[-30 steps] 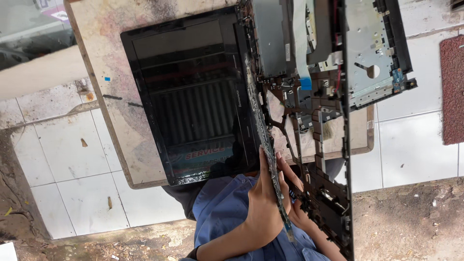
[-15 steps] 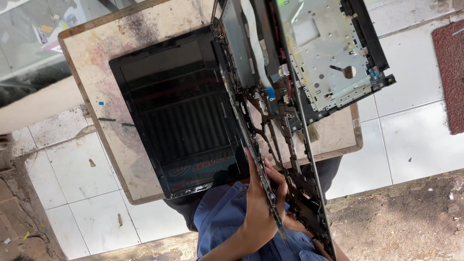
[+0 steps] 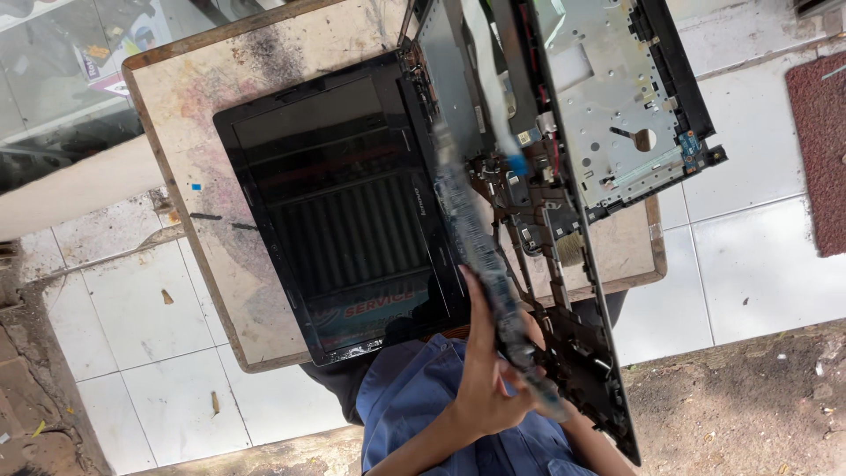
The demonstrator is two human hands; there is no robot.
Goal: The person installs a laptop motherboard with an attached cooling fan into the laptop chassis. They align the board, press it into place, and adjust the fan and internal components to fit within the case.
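Swung further clockwise since before, the worn, stained wooden tabletop [image 3: 220,132] carries the black laptop screen [image 3: 335,203]; my left hand [image 3: 489,379] grips the stripped black laptop base frame [image 3: 564,264] upright; right hand hidden.

So counting it up: one laptop screen [image 3: 339,211] lying flat, one wooden board [image 3: 189,106] under it, one motherboard [image 3: 480,256] seen edge-on, one black laptop frame [image 3: 573,317], one metal-backed cover [image 3: 617,97]. One blue ribbon-cable tab [image 3: 515,163]. One hand [image 3: 489,379] clearly visible, the other mostly hidden. One reddish mat [image 3: 820,150] off to the side, plus one small blue speck [image 3: 196,186] on the board.
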